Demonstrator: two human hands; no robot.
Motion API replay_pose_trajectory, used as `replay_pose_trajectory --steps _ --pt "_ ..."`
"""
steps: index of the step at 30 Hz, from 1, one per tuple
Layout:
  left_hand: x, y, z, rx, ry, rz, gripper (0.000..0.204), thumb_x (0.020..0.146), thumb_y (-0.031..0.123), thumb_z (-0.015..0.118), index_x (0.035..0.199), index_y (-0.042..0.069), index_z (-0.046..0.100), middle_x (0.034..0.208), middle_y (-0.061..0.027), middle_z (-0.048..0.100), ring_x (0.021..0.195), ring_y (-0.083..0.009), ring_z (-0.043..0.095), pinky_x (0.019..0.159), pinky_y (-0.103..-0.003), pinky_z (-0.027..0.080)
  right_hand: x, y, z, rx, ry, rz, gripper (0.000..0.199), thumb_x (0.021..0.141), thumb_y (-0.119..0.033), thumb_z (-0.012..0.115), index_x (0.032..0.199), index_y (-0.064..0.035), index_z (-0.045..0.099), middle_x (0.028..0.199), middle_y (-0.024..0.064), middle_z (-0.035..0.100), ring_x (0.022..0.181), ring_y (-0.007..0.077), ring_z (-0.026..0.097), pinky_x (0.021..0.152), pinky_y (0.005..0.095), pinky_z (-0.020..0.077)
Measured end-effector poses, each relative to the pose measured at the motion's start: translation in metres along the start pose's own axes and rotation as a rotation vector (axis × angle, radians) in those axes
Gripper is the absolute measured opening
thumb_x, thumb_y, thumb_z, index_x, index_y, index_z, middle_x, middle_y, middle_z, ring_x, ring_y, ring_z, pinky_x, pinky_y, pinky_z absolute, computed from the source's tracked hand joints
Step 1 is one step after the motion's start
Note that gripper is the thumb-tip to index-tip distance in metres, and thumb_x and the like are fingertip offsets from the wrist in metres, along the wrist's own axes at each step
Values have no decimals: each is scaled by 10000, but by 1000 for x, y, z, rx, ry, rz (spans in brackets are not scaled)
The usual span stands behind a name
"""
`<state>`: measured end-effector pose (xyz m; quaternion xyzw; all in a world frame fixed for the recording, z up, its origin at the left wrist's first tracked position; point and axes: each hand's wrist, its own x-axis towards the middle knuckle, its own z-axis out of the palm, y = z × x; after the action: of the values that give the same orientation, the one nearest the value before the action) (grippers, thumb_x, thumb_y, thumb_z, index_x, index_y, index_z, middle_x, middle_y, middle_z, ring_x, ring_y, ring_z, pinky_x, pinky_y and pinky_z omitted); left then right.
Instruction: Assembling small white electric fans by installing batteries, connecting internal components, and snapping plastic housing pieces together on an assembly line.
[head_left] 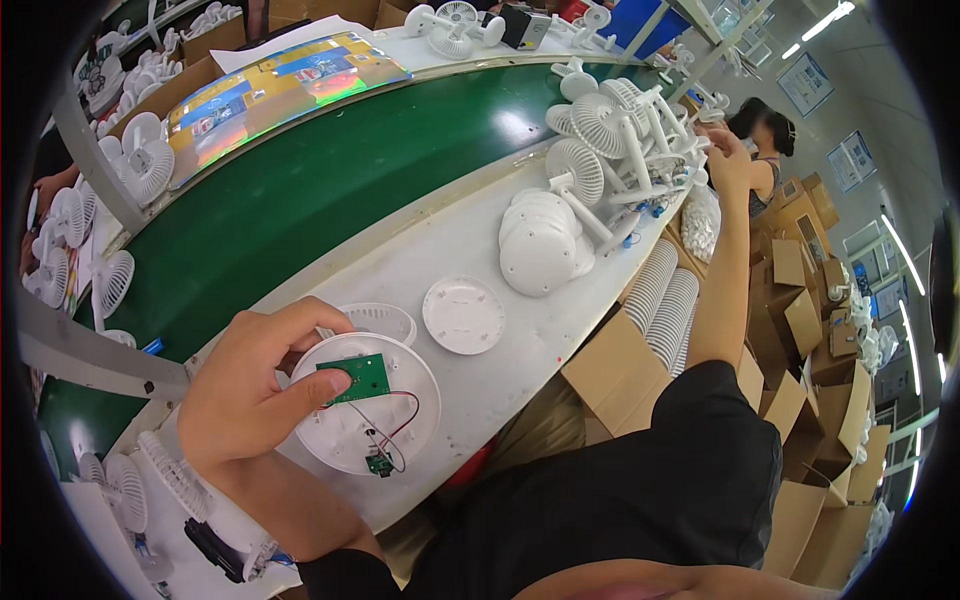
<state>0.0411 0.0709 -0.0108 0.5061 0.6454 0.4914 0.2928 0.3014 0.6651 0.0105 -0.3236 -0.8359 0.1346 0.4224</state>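
Gripping a round white base [418, 425], the left hand [265, 385] is partly closed, its thumb pressed on a green circuit board [368, 378] and its other fingers curled behind the rim. The base is tilted, its inner side facing up toward the camera. From the board, thin wires [416, 408], one of them red, run down to a smaller green board [380, 464] at the base's 6 o'clock edge.

Taking the base as the centre of the dial, the right hand [728, 152] reaches far out toward 2 o'clock, fingers part-bent at the near edge of a pile of white fans [600, 125]; whether it has hold of anything, I cannot tell.

Just beyond the base, at 12 o'clock, is a slatted white part [385, 320]. A shallow white dish [463, 315] lies near it at half past 1 on the pale bench [530, 345], and farther along that line sit overlapping white discs [540, 255]. An open cardboard box [615, 375] stands toward 3 o'clock, with rows of white rings [655, 295] inside. The green belt [250, 235] curves past at 11 o'clock. Another person [765, 180] is beyond the right hand, toward 2 o'clock.
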Motion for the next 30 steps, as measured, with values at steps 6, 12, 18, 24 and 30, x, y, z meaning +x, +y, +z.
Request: replay_pose_trajectory --steps 6,12,18,24,30 --pt "8 15 -1 -72 284 -68 266 785 68 661 1042 25 607 647 13 536 536 -75 382 509 -207 304 -84 -210 28 607 -317 -110 308 855 26 501 1125 -9 647 983 79 657 862 152 577 766 244 459" --pt "39 48 -5 -158 599 -37 212 930 99 585 1133 39 589 777 -21 618 631 -50 447 567 -150 321 -93 -350 69 740 -891 -588 321 864 10 565 1177 -19 632 1132 85 614 922 166 564 802 238 440" --pt "41 87 -20 -171 820 -129 216 921 104 597 1123 28 583 781 -49 628 635 -74 480 564 -162 350 -82 -385 80 727 -731 -690 250 905 -62 576 1147 -34 632 1029 95 633 817 148 586 718 233 464" --pt "44 95 -33 -196 947 -163 294 892 107 625 1154 13 531 825 -100 634 621 -105 516 550 -206 421 -80 -407 106 652 -777 -480 266 874 -163 659 1073 11 640 932 100 618 781 148 569 677 247 466" --pt "37 59 5 -177 859 -236 400 899 102 642 1256 49 470 914 -126 638 723 -145 562 678 -238 480 -111 -378 165 1027 -1007 -122 115 874 -73 611 951 -10 669 786 60 628 678 118 531 632 225 446"
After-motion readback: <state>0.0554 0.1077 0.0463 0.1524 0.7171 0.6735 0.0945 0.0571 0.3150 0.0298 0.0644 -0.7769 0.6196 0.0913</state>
